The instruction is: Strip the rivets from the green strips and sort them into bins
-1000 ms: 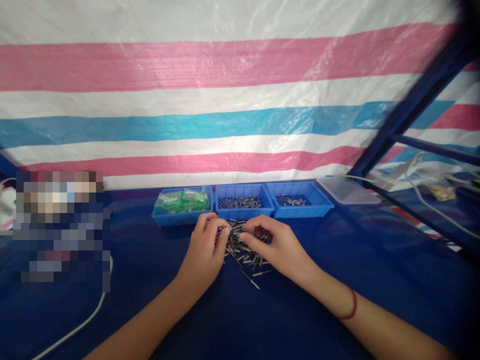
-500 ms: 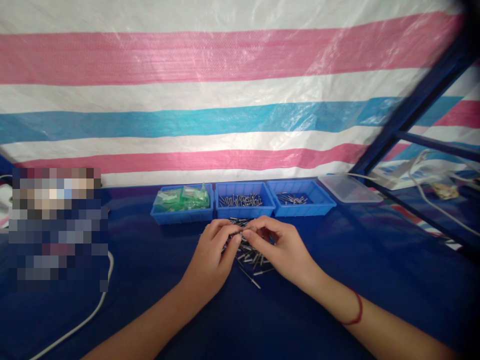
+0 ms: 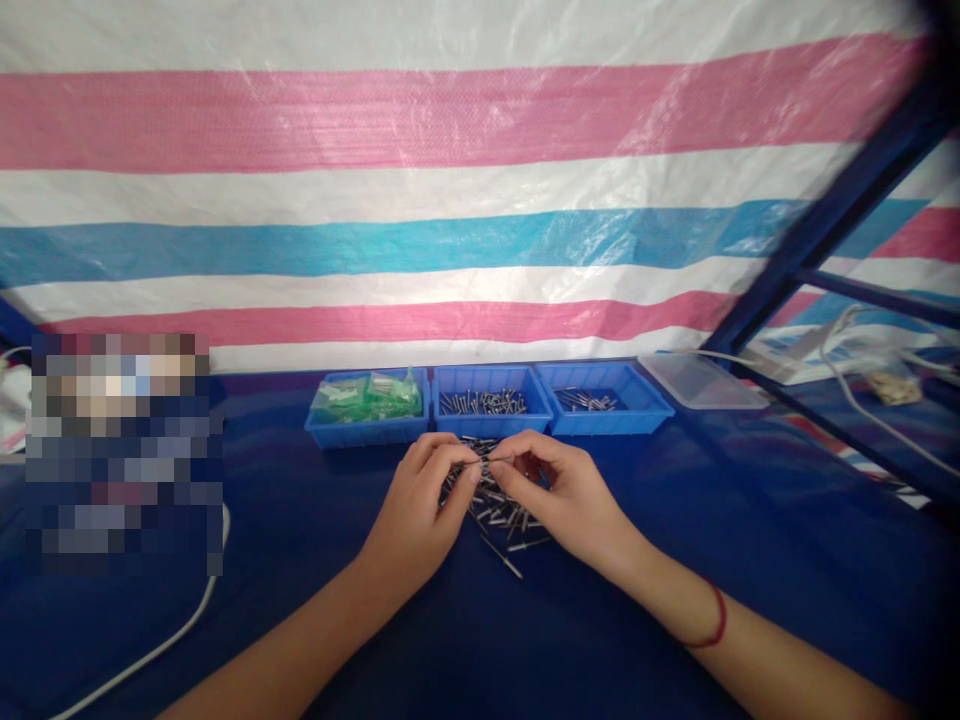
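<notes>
My left hand (image 3: pixel 424 495) and my right hand (image 3: pixel 559 490) meet over a loose pile of metal rivets (image 3: pixel 499 512) on the blue table. Between the fingertips of both hands is a small thin rivet (image 3: pixel 486 461), pinched at its two ends. Part of the pile is hidden under the hands. One rivet (image 3: pixel 504 556) lies at the pile's near edge. Behind the hands, a middle blue bin (image 3: pixel 491 430) and a right blue bin (image 3: pixel 615 424) hold more rivets. Green plastic packets (image 3: pixel 367 397) fill the left blue bin (image 3: pixel 367 433).
A flat translucent lid (image 3: pixel 701 382) lies right of the bins. A white cable (image 3: pixel 161 640) curves along the left of the table, beside a pixelated area. A striped sheet (image 3: pixel 450 245) hangs behind, and a dark blue frame (image 3: pixel 817 225) stands at the right.
The fingertips have drawn slightly apart, and more of the thin rivet shows between them. The camera view has shifted a little.
</notes>
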A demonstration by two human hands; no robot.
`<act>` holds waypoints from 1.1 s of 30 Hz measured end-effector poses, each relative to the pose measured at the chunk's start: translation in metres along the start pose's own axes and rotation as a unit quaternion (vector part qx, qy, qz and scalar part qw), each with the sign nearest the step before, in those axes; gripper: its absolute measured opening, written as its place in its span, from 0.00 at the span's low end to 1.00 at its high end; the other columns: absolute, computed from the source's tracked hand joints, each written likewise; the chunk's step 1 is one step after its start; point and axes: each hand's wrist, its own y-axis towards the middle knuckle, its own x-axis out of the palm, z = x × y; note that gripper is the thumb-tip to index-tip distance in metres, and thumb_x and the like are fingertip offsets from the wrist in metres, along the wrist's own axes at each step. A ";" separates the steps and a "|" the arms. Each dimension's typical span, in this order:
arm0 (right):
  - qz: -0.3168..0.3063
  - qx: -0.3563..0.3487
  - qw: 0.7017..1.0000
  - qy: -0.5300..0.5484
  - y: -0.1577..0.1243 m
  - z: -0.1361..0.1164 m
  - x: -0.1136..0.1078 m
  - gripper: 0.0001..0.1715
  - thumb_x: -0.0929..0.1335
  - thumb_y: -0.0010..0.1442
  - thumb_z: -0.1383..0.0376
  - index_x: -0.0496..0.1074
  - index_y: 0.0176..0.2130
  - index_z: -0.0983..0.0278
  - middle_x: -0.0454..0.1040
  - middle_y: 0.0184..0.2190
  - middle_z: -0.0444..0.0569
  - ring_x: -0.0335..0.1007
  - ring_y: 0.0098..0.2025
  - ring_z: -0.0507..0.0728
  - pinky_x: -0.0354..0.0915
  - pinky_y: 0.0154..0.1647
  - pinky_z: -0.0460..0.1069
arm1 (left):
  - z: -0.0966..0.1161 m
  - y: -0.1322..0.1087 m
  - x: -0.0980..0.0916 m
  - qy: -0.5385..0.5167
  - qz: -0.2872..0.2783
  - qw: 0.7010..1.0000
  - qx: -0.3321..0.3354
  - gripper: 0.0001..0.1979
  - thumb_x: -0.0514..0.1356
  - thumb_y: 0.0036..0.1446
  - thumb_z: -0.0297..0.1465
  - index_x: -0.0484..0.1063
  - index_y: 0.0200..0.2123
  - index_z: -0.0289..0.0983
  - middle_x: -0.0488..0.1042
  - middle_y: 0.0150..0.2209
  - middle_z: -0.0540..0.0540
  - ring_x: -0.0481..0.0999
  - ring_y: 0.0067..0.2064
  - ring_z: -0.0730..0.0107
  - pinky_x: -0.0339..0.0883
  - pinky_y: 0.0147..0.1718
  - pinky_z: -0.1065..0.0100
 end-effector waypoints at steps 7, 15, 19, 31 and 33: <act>-0.028 -0.038 0.998 -0.044 0.005 0.002 -0.004 0.07 0.66 0.58 0.64 0.74 0.32 0.62 0.75 0.29 0.46 0.69 0.31 0.53 0.66 0.34 0.48 | 0.002 0.000 -0.002 0.002 0.024 1.000 -0.004 0.06 0.53 0.62 0.29 0.66 0.42 0.38 0.69 0.42 0.44 0.70 0.45 0.65 0.65 0.46 0.64; 0.176 0.002 0.947 -0.269 0.035 0.029 -0.069 0.11 0.65 0.57 0.61 0.74 0.30 0.63 0.74 0.25 0.46 0.67 0.27 0.55 0.61 0.31 0.49 | 0.005 -0.001 -0.005 0.051 -0.110 0.991 0.059 0.08 0.52 0.63 0.27 0.69 0.41 0.39 0.73 0.40 0.47 0.70 0.43 0.66 0.61 0.45 0.63; 0.170 0.037 0.903 -0.394 0.042 0.048 -0.089 0.13 0.65 0.56 0.59 0.75 0.31 0.63 0.73 0.24 0.46 0.68 0.27 0.56 0.57 0.29 0.49 | 0.008 -0.002 -0.011 0.097 -0.206 0.963 0.140 0.10 0.55 0.57 0.25 0.71 0.41 0.41 0.72 0.42 0.47 0.68 0.44 0.63 0.59 0.44 0.62; 0.028 -0.090 0.962 -0.257 0.027 0.016 -0.050 0.12 0.64 0.60 0.64 0.72 0.29 0.65 0.71 0.24 0.45 0.65 0.27 0.52 0.58 0.32 0.47 | 0.001 -0.001 -0.002 0.202 -0.200 0.940 0.190 0.05 0.55 0.63 0.30 0.70 0.37 0.39 0.73 0.42 0.48 0.69 0.43 0.65 0.57 0.41 0.63; -0.074 -0.084 0.976 -0.186 0.022 0.007 -0.042 0.13 0.63 0.61 0.63 0.71 0.28 0.65 0.70 0.24 0.44 0.63 0.26 0.51 0.57 0.28 0.46 | 0.000 0.000 -0.004 0.209 -0.162 0.949 0.171 0.05 0.53 0.64 0.28 0.70 0.38 0.38 0.74 0.41 0.48 0.70 0.42 0.65 0.56 0.40 0.63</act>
